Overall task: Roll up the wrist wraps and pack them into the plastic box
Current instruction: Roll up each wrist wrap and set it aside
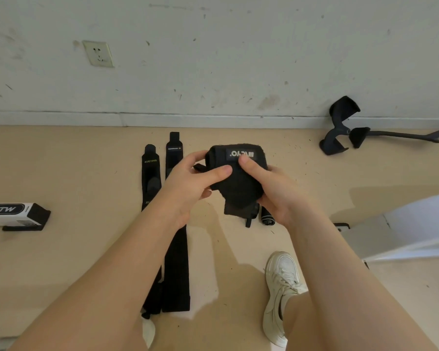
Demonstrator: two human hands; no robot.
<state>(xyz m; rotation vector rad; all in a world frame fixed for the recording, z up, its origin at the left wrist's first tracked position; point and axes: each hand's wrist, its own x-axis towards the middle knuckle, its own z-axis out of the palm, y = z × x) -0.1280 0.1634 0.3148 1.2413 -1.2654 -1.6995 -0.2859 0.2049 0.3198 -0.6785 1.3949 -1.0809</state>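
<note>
Both hands hold 1 black wrist wrap [235,183] above the tan floor [86,173], gathered into a thick, loose roll. The left hand [188,188] curls round the roll's left side, its thumb lying across the front just below the white logo patch [241,155]; a short strap end sticks out to the left of that grip. The right hand [276,191] clasps the roll from the right, its thumb pressed on the front at the lower edge of the patch, so the 2 thumb tips sit just beside each other. The roll's top stands clear above both thumbs, and a loose end of the wrap hangs down below the grip, between the wrists.

Left of the grip and partly under the left forearm, 2 more wraps lie flat on the floor side by side: one lettered XUEYING [150,173] and, just beside it, a longer strap [176,262]. Just below the right hand a small rolled black piece [267,219] lies on the floor. Well to the left sits a white BRTW carton [8,213]; to the right, a pale translucent box [403,231]. A white sneaker [281,287] shows below the right forearm.
</note>
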